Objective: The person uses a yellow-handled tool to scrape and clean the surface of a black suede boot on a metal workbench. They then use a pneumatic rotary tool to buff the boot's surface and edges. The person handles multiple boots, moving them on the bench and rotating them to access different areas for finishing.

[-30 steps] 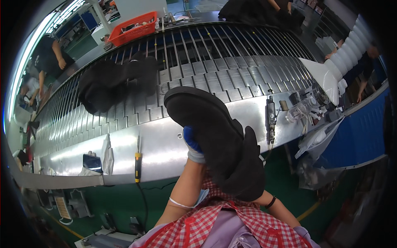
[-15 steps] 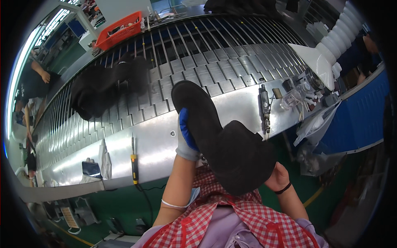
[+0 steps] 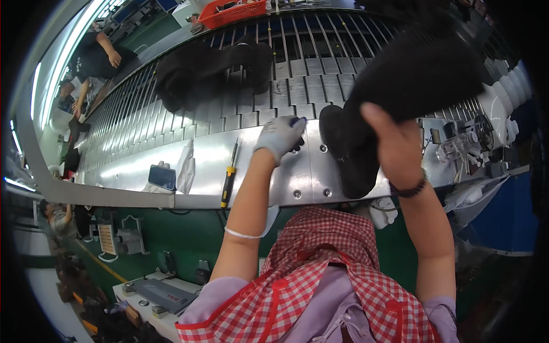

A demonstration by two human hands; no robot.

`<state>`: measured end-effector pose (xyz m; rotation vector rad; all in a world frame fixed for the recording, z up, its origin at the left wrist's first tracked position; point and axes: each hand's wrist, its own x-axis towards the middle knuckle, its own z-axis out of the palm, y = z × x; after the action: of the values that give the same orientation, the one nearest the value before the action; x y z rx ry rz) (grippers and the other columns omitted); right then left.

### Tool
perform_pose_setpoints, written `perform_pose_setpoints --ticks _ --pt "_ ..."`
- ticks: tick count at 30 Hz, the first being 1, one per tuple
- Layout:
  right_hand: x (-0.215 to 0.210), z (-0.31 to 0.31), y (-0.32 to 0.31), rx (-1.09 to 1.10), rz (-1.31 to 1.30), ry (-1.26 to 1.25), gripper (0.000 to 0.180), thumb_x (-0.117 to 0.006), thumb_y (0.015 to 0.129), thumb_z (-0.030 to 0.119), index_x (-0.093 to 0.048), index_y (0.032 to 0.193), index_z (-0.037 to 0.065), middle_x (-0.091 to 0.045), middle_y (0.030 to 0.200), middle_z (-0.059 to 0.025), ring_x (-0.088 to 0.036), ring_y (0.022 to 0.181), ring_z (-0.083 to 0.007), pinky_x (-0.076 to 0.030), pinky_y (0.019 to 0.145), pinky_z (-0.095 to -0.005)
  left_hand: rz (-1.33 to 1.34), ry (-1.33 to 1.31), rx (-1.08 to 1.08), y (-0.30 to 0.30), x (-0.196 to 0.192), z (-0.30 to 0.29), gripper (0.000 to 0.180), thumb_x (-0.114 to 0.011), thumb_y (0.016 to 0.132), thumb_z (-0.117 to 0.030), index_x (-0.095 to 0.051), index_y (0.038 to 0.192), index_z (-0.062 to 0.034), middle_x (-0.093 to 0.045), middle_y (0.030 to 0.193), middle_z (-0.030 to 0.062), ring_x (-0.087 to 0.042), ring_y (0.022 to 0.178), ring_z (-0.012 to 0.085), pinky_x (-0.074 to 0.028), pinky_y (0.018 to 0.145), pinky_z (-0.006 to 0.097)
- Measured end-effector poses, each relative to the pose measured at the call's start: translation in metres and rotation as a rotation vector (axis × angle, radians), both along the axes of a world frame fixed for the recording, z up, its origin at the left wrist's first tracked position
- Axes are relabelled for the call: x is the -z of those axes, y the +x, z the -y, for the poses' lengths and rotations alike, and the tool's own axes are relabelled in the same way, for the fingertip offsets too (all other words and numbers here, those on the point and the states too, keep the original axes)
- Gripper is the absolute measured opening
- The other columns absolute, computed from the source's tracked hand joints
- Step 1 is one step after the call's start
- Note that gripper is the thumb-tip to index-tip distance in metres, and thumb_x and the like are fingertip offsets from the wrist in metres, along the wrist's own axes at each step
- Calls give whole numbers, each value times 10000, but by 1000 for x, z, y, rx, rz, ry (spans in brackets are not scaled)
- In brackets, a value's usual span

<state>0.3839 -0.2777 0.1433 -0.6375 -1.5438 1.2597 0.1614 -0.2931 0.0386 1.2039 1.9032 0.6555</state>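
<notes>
From my remote seat I took the steel shelf (image 3: 211, 157) along the near edge of the slatted conveyor (image 3: 297, 86) as my landmark. Its front lip ran from far left to right, bending with the lens, and below it the green machine panel (image 3: 189, 228) dropped away toward the floor. Along the shelf the bare metal was widest between the screwdriver (image 3: 229, 177) and the left hand (image 3: 280, 134); left of the screwdriver lay a white cloth (image 3: 186, 166) and a phone (image 3: 162, 177), both close to the lip.

The black boot (image 3: 400, 86) was up off the shelf, tilted, its sole end pointing down at the shelf's right stretch and its fluffy shaft rising over the conveyor slats. My right hand (image 3: 394, 146), bare, was clamped on the boot's lower part, thumb across the dark material (the fingers behind it were hidden). My left hand, in a pale glove with blue fingertips, hung over the shelf just left of the boot's sole; whether it touched the boot I could not tell, and its curled fingers gave no clear sign of gripping anything.

Farther back from the shelf, a second dark boot (image 3: 194, 71) lay on the conveyor, well apart from both hands. Beyond that sat a red crate (image 3: 231, 12). At the shelf's right end stood a cluster of small fittings (image 3: 463, 143), near the lifted boot, leaving little room there. Another person (image 3: 100, 57) worked at the conveyor's far left.
</notes>
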Motion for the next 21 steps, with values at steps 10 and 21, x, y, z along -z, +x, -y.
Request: perform_pose_setpoints --ticks 10,21 --pt "77 15 -97 -102 1145 440 282 -556 889 108 -485 1126 -26 -682 900 -250 -697 843 -383 -569 736 -460 -816 -222 -388 -64 79 230 589 -724 787 -404 -573 1239 -57 -563 1250 207 -542 1156 387 -451 972 453" --pt "101 51 -88 -68 1171 756 380 -525 888 130 -545 1264 82 -693 950 -134 -703 791 -256 -544 630 -379 535 562 -785 -90 95 264 400 -516 1010 -404 -582 1125 -27 -535 804 -10 -494 658 82 -393 559 222"
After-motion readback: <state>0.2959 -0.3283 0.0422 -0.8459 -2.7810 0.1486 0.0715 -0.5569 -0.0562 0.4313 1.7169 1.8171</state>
